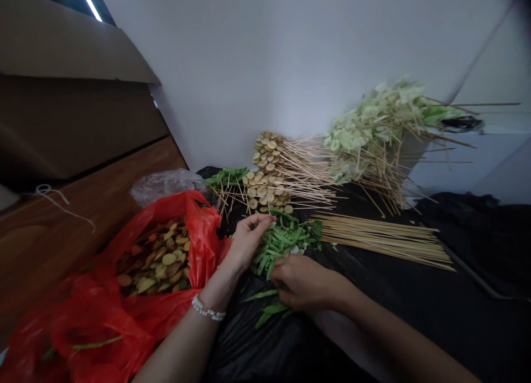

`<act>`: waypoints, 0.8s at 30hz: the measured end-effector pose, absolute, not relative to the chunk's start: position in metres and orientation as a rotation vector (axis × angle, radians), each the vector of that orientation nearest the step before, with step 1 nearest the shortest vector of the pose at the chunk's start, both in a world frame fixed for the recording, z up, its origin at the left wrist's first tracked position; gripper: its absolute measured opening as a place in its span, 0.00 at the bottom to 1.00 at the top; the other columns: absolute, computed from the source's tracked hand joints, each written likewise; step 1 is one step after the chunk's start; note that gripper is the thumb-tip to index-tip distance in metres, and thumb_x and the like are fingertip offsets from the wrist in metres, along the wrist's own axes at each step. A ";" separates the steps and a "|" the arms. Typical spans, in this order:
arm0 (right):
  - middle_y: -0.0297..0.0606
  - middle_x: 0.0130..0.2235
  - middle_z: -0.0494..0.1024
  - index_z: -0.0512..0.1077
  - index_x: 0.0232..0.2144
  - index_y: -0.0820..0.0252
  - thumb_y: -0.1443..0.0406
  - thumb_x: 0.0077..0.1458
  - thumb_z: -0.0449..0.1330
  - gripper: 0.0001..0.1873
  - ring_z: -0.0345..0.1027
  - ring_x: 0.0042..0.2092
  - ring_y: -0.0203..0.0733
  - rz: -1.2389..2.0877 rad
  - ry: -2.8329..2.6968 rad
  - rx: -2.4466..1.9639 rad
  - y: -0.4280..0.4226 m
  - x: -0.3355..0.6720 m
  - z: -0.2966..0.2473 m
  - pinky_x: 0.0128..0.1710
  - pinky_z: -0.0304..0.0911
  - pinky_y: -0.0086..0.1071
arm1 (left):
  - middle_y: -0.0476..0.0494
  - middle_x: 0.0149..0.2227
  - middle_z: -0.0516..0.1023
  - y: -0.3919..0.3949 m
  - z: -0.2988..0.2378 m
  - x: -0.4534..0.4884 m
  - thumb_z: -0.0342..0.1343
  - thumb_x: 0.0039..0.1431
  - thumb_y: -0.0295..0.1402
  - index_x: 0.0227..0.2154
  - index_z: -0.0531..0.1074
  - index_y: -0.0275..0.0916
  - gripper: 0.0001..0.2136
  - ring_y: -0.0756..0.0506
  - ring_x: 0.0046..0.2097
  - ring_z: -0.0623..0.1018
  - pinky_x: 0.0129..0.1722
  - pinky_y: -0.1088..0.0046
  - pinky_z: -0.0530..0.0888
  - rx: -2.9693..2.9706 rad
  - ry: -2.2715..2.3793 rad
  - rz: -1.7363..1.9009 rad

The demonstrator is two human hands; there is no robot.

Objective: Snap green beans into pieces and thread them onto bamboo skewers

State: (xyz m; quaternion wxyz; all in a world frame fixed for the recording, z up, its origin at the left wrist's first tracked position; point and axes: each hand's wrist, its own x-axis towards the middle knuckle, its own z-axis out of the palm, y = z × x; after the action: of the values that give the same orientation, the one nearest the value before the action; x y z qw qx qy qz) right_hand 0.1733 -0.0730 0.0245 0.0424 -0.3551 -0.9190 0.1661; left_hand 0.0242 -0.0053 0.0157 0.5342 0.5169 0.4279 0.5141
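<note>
- One red bag (pixel 201 220), filled with slices (pixel 161 255), is placed at left.
- Bare sticks (pixel 385 242) are laid at right.
- Cut greens (pixel 282 242) are heaped between them.
- Right hand (pixel 301 281): fingers curled at greens; grip can't be told.
- Left hand (pixel 248 239): thumb and fingertips pressed together over heap's edge; contents unclear.

There are two hands (pixel 302 281), one bare bamboo-skewer bundle (pixel 385 240), one clear plastic bag (pixel 166 184) and dozens of potato slices (pixel 269 190) (overlapping, so approximate).
</note>
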 end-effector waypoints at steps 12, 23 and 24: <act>0.32 0.29 0.74 0.68 0.33 0.59 0.65 0.59 0.54 0.04 0.62 0.30 0.33 0.748 -2.522 -1.104 -0.063 0.182 0.028 0.30 0.51 0.26 | 0.43 0.33 0.81 -0.005 0.023 0.021 0.67 0.44 0.40 0.28 0.79 0.35 0.12 0.48 0.34 0.75 0.36 0.74 0.69 1.195 1.000 1.275; 0.33 0.32 0.73 0.73 0.29 0.58 0.63 0.47 0.64 0.06 0.64 0.33 0.36 0.703 -2.796 -0.849 -0.073 0.171 0.010 0.30 0.52 0.27 | 0.44 0.31 0.80 -0.006 0.024 0.022 0.67 0.44 0.41 0.28 0.80 0.37 0.12 0.50 0.31 0.74 0.33 0.76 0.68 1.196 1.030 1.264; 0.33 0.32 0.73 0.72 0.29 0.58 0.64 0.46 0.63 0.06 0.64 0.33 0.36 0.710 -2.812 -0.820 -0.073 0.171 0.011 0.30 0.52 0.27 | 0.44 0.31 0.80 -0.007 0.024 0.022 0.67 0.44 0.41 0.28 0.80 0.37 0.12 0.50 0.31 0.74 0.33 0.76 0.68 1.197 1.032 1.262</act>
State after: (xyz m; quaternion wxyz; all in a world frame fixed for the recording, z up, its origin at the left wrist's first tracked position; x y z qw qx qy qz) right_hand 0.1714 -0.0731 0.0111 0.0637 -0.2714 -0.9311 0.2352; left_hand 0.0222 -0.0067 0.0242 0.5308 0.5016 0.4325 0.5288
